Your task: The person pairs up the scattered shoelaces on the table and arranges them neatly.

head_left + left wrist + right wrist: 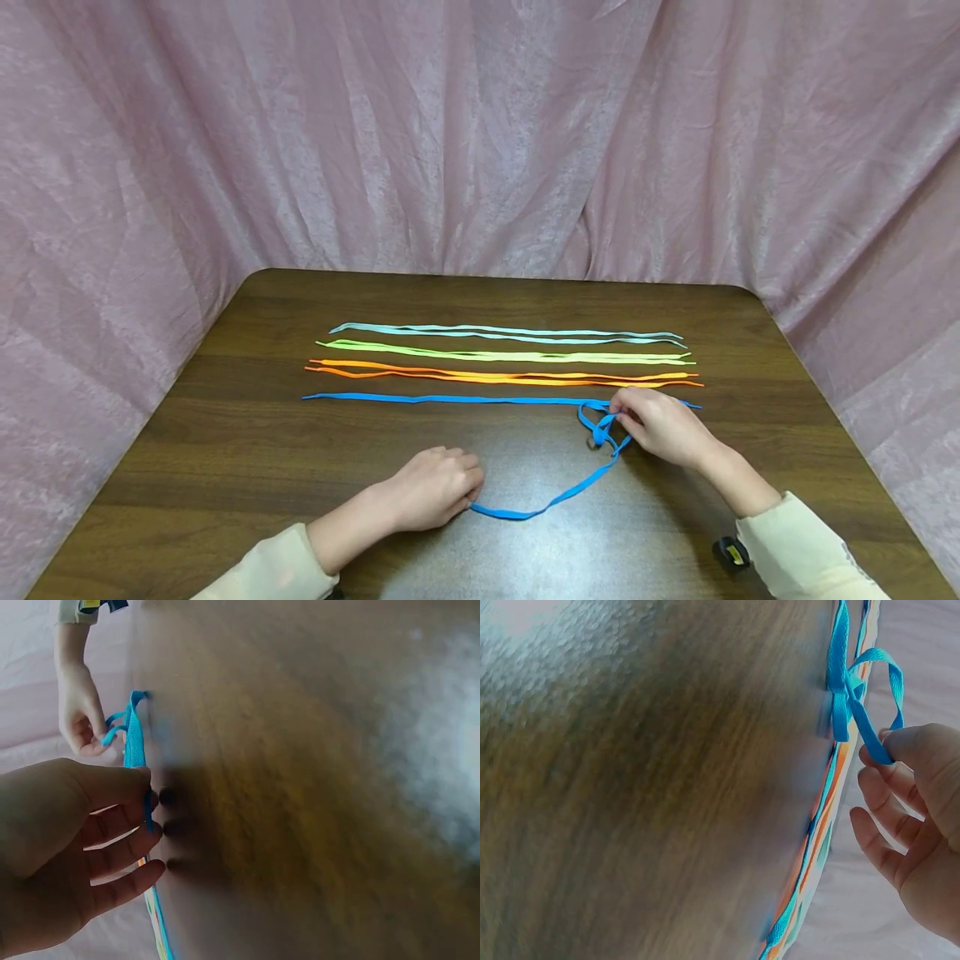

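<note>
A blue shoelace (pixel 572 492) curves across the near part of the table, its right portion looped and loosely tangled. My left hand (pixel 437 489) pinches one end of it low over the wood; in the left wrist view the lace (pixel 134 742) runs out from between thumb and forefinger. My right hand (pixel 663 425) pinches a loop of the same lace between thumb and index finger, and the right wrist view shows this loop (pixel 891 690) raised off the table. Behind the hands, another blue shoelace (pixel 450 399) lies nearly straight, partly hidden by the right hand.
Farther back lie pairs of straight laces: orange (pixel 480 377), yellow-green (pixel 480 356) and pale blue (pixel 480 332). The brown wooden table (pixel 247 467) meets a pink curtain (pixel 480 142) behind it. A black strap piece (pixel 731 553) sits by the right sleeve.
</note>
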`<state>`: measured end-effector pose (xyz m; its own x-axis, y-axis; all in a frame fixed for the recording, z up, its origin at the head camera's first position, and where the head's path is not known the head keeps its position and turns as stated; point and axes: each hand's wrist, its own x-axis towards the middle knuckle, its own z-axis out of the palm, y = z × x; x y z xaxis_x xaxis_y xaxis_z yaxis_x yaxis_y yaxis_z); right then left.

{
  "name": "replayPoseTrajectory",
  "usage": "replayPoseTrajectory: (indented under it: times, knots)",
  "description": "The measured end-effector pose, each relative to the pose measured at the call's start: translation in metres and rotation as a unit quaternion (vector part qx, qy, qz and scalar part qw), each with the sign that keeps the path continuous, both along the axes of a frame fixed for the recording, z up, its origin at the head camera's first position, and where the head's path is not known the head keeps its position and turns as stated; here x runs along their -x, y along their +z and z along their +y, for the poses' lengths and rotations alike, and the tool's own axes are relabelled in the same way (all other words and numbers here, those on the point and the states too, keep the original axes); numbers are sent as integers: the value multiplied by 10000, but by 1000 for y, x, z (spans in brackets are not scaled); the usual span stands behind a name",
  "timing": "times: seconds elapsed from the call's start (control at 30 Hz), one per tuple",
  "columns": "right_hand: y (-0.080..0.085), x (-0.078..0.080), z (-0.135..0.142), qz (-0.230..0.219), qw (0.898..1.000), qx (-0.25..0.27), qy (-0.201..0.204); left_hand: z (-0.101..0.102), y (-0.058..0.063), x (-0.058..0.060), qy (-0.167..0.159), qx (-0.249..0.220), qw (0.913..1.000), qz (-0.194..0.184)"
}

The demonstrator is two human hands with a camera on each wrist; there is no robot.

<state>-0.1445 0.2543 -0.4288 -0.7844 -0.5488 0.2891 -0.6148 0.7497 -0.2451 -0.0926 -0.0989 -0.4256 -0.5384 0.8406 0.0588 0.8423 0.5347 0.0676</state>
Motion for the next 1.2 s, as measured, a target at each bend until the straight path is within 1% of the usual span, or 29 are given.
replayPoseTrajectory:
  times: [0.17,0.3,0.43,0.53,0.7,0.8,0.97,1.2]
  knots:
    - [2,0,1,49,10000,36,-33,-10,2,1,211,-191,9993,-223]
    - [4,0,3,138,9999,17,-40,-24,1,4,416,-358,9981,-291]
    - [5,1,6,228,9997,-22,-88,-42,2,8,708,-576,9956,-219]
    - [6,2,10,301,9995,20,-99,-56,0,15,923,-710,9931,-116]
    - [6,4,16,390,9991,90,-116,-81,-9,32,1401,-967,9854,56]
    - [5,4,19,359,9992,50,-157,-93,-12,39,1749,-971,9798,77]
    - [4,3,25,384,9990,31,-221,-110,-10,46,2154,-946,9719,6]
    - [5,4,35,443,9984,82,-327,-131,-8,53,2554,-931,9623,29]
